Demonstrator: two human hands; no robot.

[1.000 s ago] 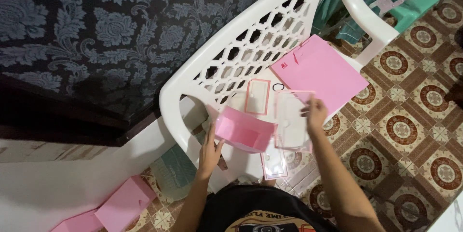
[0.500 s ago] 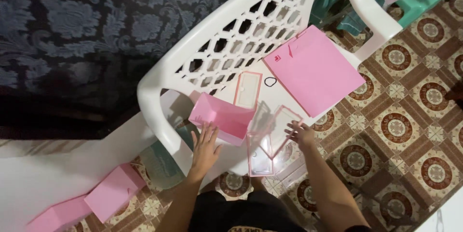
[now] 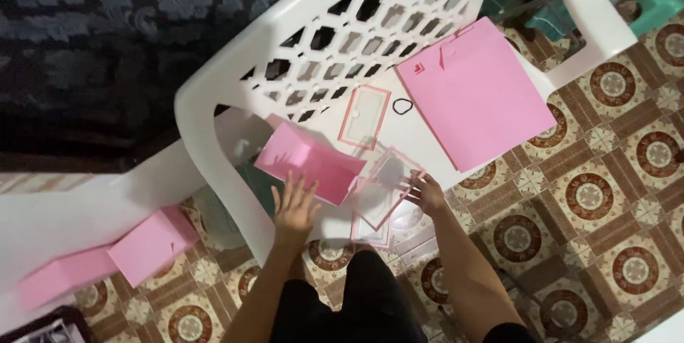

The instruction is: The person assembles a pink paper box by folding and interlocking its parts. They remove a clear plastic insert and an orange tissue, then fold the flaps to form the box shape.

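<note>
1. The left hand (image 3: 293,203), fingers spread wide, rested at the lower edge of an open pink paper bag (image 3: 310,163) at centre frame.
2. The right hand (image 3: 426,192), right of centre, pinched the corner of a clear pink-edged sleeve (image 3: 385,188) tilted beside the bag.
3. Both lay on a white plastic chair (image 3: 235,94).
4. A flat pink bag (image 3: 474,94) lay upper right, with two more (image 3: 146,245) on the floor, lower left.

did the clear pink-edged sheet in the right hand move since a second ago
Yes. The clear sheet in the right hand has come down from beside the black loop to the white chair seat's front, nearer the open pink box.
</note>
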